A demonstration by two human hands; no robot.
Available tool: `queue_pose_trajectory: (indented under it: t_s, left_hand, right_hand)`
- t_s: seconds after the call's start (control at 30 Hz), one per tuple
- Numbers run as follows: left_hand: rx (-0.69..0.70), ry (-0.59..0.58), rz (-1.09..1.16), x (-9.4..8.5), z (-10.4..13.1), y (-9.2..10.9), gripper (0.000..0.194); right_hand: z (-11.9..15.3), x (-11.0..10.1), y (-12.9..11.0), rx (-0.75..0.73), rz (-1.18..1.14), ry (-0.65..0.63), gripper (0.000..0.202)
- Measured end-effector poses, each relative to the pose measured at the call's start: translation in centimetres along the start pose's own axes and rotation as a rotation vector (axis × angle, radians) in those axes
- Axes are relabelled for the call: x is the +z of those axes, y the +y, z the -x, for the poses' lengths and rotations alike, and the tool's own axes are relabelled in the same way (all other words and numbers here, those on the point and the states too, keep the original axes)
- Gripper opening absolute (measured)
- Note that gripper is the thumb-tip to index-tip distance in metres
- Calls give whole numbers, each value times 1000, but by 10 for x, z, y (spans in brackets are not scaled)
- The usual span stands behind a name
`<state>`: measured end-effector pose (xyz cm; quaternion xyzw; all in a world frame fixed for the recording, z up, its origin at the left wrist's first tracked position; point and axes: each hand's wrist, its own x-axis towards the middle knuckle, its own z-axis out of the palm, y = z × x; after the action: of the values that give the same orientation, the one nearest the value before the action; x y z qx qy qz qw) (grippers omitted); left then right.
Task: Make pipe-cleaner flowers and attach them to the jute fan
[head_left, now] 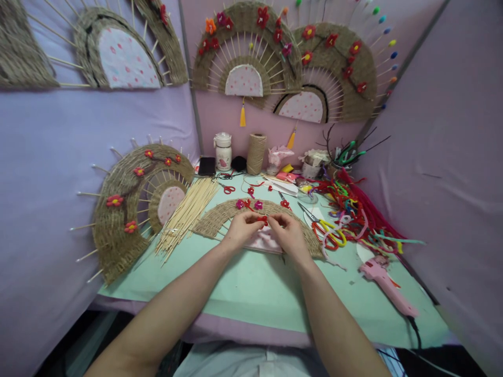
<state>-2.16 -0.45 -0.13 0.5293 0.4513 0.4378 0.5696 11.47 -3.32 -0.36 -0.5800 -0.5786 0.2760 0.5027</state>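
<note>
Between my fingertips is a small red pipe-cleaner flower (262,220), pinched from both sides. My left hand (244,229) grips its left edge with thumb and forefinger. On its other side, my right hand (288,233) pinches it too. Both hands are above a woven twine fan (214,217) lying on the table, with its pale, spotted centre panel (267,241) partly hidden under them. Magenta flowers (258,205) lie along the fan's upper band, and a red flower (285,204) is at its upper right.
A bundle of thin sticks (188,212) lies left, near a finished fan (135,209) leaning on the wall. Yellow-handled scissors (324,226), tangled pipe cleaners (348,196) and a pink glue gun (387,285) with its cord are right. A twine spool (257,153) stands behind.
</note>
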Motion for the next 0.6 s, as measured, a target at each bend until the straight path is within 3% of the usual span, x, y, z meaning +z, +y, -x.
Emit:
queue_pose_trajectory:
  t_s: [0.17,0.3,0.37,0.43,0.6]
  left_hand:
    - [95,-19,-206,-2,-2,-5,13]
    - [133,-53,-369,-8,-9,-15,13]
    - [124,-83,-409,-11,-10,-16,12]
    - [91,-100,-341,-12,-9,-12,9]
    - [-26,-60,137,-7,-1,7,23]
  right_hand:
    - [1,2,3,-251,212,-8,15]
    - [2,1,-1,-512,365,-127,17]
    - [2,1,-2,-559,382,-186,18]
    - [1,1,-1,-492,320,-165,17]
    - [-1,-1,4,-79,-25,64,21]
